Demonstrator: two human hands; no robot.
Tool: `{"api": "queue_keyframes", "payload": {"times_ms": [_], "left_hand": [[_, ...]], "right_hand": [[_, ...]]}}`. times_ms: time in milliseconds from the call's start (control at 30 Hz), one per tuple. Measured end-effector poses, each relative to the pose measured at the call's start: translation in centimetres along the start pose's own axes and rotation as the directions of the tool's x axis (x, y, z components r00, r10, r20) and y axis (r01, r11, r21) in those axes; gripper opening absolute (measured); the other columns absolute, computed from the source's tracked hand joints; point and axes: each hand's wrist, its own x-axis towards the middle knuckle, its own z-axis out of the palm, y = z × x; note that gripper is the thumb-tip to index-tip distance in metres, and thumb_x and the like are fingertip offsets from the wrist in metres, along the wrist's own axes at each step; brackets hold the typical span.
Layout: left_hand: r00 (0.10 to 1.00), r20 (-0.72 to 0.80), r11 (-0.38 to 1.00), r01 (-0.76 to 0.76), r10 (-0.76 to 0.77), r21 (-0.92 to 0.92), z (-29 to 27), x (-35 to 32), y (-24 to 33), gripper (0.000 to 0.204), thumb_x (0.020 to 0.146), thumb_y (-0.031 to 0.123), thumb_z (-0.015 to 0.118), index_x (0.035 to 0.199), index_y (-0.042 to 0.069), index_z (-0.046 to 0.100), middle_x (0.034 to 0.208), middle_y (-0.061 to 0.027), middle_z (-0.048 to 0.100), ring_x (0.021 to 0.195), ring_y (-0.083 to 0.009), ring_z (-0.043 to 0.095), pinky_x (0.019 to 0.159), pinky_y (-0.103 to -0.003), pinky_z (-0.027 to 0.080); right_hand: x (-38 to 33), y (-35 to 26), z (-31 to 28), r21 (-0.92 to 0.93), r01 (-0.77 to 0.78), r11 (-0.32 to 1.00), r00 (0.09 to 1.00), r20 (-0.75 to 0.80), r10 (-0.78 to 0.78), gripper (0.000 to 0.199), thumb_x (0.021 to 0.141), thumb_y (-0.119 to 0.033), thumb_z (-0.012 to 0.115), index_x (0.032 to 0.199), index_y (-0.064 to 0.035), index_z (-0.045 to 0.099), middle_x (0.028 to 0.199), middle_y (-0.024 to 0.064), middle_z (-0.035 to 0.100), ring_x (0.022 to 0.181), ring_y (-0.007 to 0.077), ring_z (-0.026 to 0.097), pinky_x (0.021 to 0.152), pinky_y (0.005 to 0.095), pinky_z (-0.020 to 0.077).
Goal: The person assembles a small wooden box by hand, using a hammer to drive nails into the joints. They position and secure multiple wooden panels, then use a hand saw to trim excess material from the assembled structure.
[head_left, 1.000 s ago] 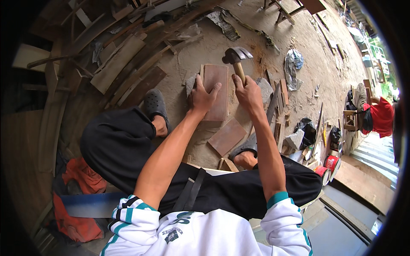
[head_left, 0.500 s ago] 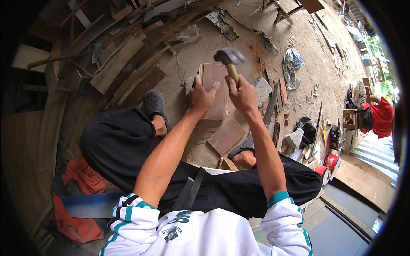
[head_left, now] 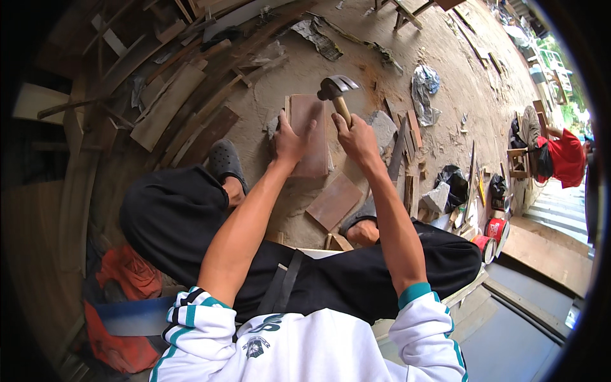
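Down to the right of both hands, two red cans [head_left: 495, 230] stand by the wall; their contents cannot be made out. The left hand [head_left: 291, 140] lies spread on a brown wooden board [head_left: 310, 114] on the dirt floor [head_left: 382, 38], pinning it. The right hand [head_left: 356, 137], just beside, is closed around a claw hammer [head_left: 336, 89] whose head hangs over the board's far edge.

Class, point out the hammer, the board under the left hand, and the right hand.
hammer [head_left: 336, 87], head view, on its metal head.
board [head_left: 313, 137], head view, on its flat face.
right hand [head_left: 356, 137], head view, on its back.
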Motion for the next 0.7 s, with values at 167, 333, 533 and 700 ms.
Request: {"api": "queue_keyframes", "payload": {"times_ms": [167, 333, 533, 700], "left_hand": [[1.000, 0.012, 0.999, -0.025, 0.026, -0.042, -0.4, -0.2, 0.1, 0.098, 0.078, 0.059, 0.069, 0.141, -0.005, 0.031, 0.123, -0.0317, 0.057, 0.113, -0.0448, 0.058, 0.095, -0.047, 0.046], [0.999, 0.047, 1.000, 0.015, -0.016, 0.003, -1.1, -0.5, 1.2, 0.098, 0.078, 0.062, 0.066, 0.144, -0.001, 0.030, 0.122, -0.0309, 0.057, 0.112, -0.0448, 0.058, 0.095, -0.048, 0.046], [0.998, 0.063, 0.999, 0.021, -0.023, 0.031, -1.4, -0.7, 1.9, 0.104, 0.077, 0.062, 0.067, 0.145, -0.005, 0.026, 0.123, -0.0349, 0.055, 0.115, -0.0480, 0.055, 0.098, -0.047, 0.044], [0.999, 0.036, 1.000, 0.012, -0.012, -0.016, -1.0, -0.3, 0.8, 0.106, 0.076, 0.065, 0.065, 0.145, -0.004, 0.025, 0.124, -0.0354, 0.054, 0.116, -0.0484, 0.054, 0.099, -0.048, 0.043]], "right_hand": [[0.0, -0.5, 0.2, 0.034, 0.002, 0.999, 0.998, -0.058, 0.000, 0.051, 0.093, -0.048, 0.054, 0.094, 0.0026, 0.062, 0.080, 0.0290, 0.064, 0.078, 0.0466, 0.063, 0.069, 0.0501, 0.0481], [0.7, -0.8, -0.4, -0.043, 0.033, 0.999, 0.999, -0.028, -0.034, 0.050, 0.094, -0.046, 0.054, 0.094, 0.0041, 0.060, 0.079, 0.0295, 0.064, 0.078, 0.0472, 0.063, 0.068, 0.0508, 0.0472], [0.7, -1.1, -0.9, -0.121, 0.029, 0.992, 0.997, 0.069, -0.020, 0.053, 0.093, -0.048, 0.051, 0.098, 0.0036, 0.062, 0.087, 0.0302, 0.065, 0.087, 0.0482, 0.063, 0.076, 0.0527, 0.0499], [0.4, -1.3, -0.3, -0.087, 0.025, 0.996, 1.000, 0.016, -0.024, 0.052, 0.093, -0.048, 0.051, 0.098, 0.0033, 0.062, 0.086, 0.0305, 0.065, 0.085, 0.0481, 0.063, 0.075, 0.0525, 0.0493]]}}
